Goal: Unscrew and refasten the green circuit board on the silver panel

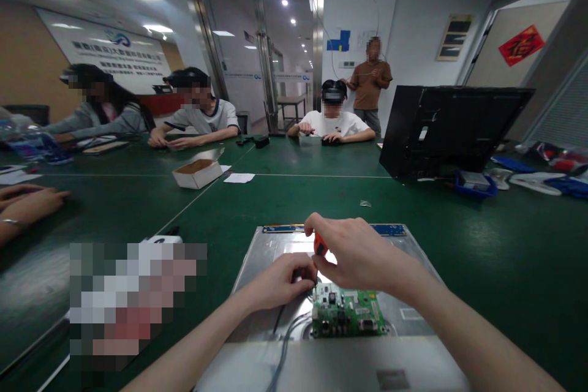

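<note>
A metal display panel (261, 257) lies flat before me, with a green circuit board (346, 309) on its back. My right hand (356, 251) is closed around the red and black handle of a screwdriver (320, 245), held upright over the board's upper left corner. At that same corner, my left hand (287, 278) has its thumb and fingers pinched together. Whatever lies between them is hidden. Grey cables (287, 343) run from the board's left side toward me. Along the panel's far edge sits a narrow blue circuit strip (388, 230).
An open white box (197, 174) and a paper slip (239, 178) stand farther off on the green table (316, 193). To the right are a black monitor (450, 128) and a blue tray (475, 185). Several people sit around; a co-worker's hands (30, 205) rest at left.
</note>
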`<state>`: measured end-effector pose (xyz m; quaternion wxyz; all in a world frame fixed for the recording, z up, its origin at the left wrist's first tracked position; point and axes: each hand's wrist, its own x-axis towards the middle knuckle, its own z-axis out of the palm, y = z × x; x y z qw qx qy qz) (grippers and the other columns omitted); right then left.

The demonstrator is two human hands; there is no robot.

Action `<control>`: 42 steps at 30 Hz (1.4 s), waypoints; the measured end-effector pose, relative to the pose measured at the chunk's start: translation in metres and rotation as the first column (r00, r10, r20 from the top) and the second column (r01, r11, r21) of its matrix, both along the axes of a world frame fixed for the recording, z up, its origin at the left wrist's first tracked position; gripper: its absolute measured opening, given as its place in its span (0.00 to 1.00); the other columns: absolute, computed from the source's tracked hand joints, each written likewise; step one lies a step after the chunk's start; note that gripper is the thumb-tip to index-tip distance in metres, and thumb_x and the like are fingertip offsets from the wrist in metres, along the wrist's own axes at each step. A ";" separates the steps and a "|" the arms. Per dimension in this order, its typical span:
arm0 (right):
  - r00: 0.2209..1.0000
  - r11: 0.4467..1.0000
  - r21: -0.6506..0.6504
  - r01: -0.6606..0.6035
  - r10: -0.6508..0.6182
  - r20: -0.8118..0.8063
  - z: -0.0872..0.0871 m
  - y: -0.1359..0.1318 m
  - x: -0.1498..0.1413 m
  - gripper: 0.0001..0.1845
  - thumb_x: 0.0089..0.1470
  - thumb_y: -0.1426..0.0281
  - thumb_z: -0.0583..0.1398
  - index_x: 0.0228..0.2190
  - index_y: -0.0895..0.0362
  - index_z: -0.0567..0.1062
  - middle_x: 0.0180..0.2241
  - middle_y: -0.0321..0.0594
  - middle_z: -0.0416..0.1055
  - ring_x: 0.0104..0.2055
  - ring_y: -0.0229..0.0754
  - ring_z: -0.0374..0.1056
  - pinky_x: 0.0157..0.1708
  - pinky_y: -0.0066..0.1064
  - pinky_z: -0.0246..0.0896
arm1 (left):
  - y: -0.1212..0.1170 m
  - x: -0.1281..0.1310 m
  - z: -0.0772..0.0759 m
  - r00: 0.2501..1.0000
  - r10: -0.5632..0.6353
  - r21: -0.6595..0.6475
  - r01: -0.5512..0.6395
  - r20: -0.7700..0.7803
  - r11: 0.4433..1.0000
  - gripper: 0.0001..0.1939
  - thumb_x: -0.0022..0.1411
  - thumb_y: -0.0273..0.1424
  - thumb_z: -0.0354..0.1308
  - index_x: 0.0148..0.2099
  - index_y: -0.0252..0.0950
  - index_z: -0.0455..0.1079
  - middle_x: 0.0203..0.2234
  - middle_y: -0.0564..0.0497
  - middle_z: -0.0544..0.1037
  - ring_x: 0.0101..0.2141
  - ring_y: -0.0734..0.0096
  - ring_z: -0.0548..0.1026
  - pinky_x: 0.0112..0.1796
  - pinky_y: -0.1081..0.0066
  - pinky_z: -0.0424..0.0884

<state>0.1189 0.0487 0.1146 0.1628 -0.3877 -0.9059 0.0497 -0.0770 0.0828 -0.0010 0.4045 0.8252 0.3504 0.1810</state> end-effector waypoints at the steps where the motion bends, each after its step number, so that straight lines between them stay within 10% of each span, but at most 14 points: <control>1: 1.000 1.000 -0.010 -0.025 0.025 -0.004 0.001 -0.001 0.001 0.18 0.51 0.71 0.57 0.46 0.57 0.63 0.33 0.39 0.74 0.28 0.38 0.65 0.23 0.29 0.43 | 0.000 0.000 -0.001 1.000 -0.005 0.008 0.005 -0.002 1.000 0.04 0.57 0.24 0.56 0.37 0.33 0.70 0.31 0.51 0.76 0.32 0.66 0.72 0.35 0.70 0.68; 14: 0.995 0.992 0.111 0.057 -0.065 0.070 0.002 0.002 0.000 0.05 0.57 0.67 0.57 0.35 0.55 0.68 0.27 0.35 0.74 0.24 0.35 0.63 0.21 0.29 0.38 | -0.003 0.001 0.004 1.000 0.015 0.032 -0.015 0.008 0.999 0.05 0.56 0.23 0.56 0.36 0.34 0.70 0.30 0.52 0.76 0.32 0.67 0.72 0.34 0.71 0.66; 42: 0.996 0.992 0.116 0.056 -0.063 0.056 0.000 0.005 0.000 0.11 0.59 0.60 0.57 0.33 0.54 0.68 0.26 0.34 0.75 0.24 0.36 0.65 0.22 0.28 0.38 | -0.003 0.002 0.004 0.999 0.002 0.033 -0.004 0.040 0.999 0.07 0.55 0.21 0.55 0.36 0.34 0.70 0.30 0.53 0.75 0.30 0.70 0.71 0.33 0.72 0.66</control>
